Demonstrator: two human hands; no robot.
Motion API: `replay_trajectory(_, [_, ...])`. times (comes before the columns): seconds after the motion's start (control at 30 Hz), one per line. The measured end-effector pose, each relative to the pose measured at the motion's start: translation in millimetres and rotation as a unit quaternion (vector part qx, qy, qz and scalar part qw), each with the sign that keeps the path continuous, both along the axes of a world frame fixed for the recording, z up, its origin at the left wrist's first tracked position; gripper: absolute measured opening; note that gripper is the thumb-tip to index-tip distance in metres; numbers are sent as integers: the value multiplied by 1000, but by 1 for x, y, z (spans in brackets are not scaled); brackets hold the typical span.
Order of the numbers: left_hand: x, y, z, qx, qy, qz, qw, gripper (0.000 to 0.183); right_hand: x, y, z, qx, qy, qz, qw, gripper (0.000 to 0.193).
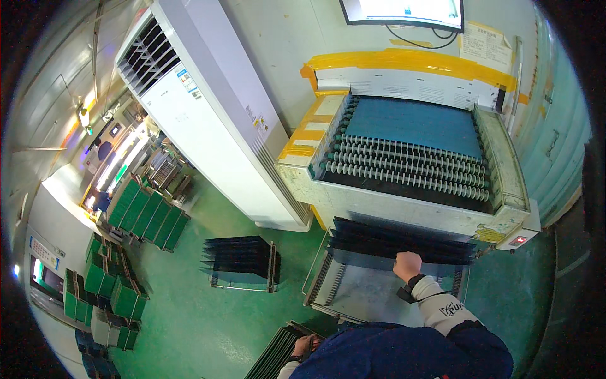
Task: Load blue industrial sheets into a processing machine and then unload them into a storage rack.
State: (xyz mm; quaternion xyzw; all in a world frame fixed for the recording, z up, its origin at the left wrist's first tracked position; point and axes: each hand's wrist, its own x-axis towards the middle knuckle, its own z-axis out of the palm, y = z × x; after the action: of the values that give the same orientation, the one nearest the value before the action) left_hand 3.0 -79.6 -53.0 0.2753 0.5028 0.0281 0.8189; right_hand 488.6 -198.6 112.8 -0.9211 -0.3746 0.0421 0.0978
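My right hand (408, 265) is closed in a fist above a metal rack (344, 314), in front of a row of dark, thin panels (372, 242). Whether anything is inside that fist is hidden. Low in the picture, my left hand (306, 346) is closed at the upper end of a second rack (293, 326) of dark green-edged panels; what its fingers grip is too small to tell. Beyond the right hand, a large blue sheet (413, 123) lies on the roller conveyor machine (404, 205), behind rows of white roller discs (407, 169).
Another rack of dark panels (240, 260) stands on the green floor left of me. A tall white air conditioner (208, 120) stands beside the conveyor. Green stacked racks (148, 215) line the left side. A screen (404, 11) hangs on the wall above the machine.
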Motion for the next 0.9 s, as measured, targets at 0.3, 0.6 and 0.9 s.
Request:
replay_trajectory(0.3, [-11,5,-29,-60,-34,34,997,22,-1,5,0,-9,10,7,1000,18])
replay_trajectory(0.6, [19,-1,9,49,84,-12,995,23,7,-9,-9,-20,4,-17,1000,18])
replay_trajectory(0.9, [-24,12,-63,302,77,-212,926,27,3,0,-7,-5,2,3,1000,16])
